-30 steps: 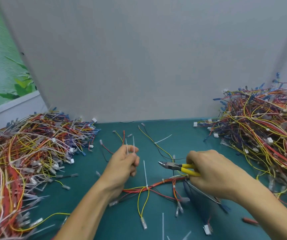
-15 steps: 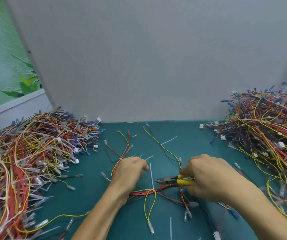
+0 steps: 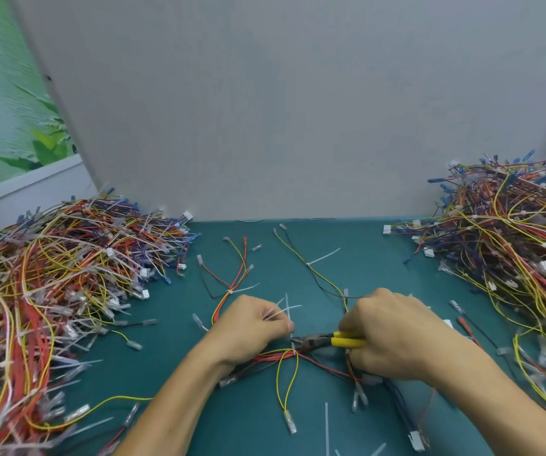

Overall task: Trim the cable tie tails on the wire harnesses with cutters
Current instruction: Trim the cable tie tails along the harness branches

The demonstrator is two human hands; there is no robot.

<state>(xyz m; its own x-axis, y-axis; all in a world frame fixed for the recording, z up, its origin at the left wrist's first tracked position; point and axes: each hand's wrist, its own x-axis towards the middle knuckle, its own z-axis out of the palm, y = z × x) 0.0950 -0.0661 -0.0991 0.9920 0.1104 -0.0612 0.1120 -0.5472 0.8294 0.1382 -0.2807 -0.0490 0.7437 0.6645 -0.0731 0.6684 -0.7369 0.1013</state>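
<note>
Low in the middle of the frame, our right hand (image 3: 393,337) clamps the cutters (image 3: 317,342), nose at the tie (image 3: 293,352) on the red harness (image 3: 265,358) on the desk (image 3: 363,258), while our left hand (image 3: 252,327) clutches white tie strips (image 3: 286,307) just beside; with blades set too low we could nick a wire.

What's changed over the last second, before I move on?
The left hand, pinching white tie tails, dropped from mid-air onto the harness on the mat. The right hand carried the cutters down and left until their tip reaches the tie beside the left hand. Unchanged: the right hand's grip on the cutters, the left pile and right pile.
</note>
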